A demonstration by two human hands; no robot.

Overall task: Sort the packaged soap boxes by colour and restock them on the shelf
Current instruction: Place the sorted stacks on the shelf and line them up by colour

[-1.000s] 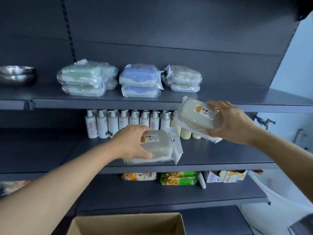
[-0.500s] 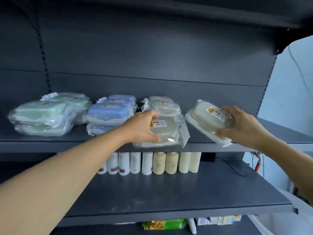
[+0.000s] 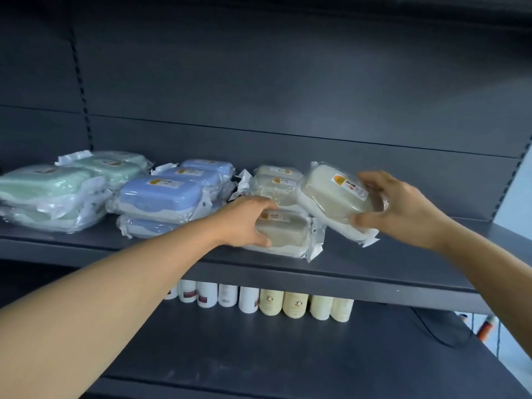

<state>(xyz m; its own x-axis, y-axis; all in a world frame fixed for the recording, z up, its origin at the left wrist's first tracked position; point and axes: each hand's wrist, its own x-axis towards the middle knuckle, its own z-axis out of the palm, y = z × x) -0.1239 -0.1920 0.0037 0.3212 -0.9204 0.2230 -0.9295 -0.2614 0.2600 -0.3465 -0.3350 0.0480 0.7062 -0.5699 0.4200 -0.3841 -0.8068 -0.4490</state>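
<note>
On the shelf [image 3: 359,269], cream soap box [image 3: 283,233] lies under left-hand fingers [image 3: 260,204].

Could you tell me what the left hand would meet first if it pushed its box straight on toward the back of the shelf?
Probably the cream stack right behind the box the left hand holds; depth is hard to judge.
</note>
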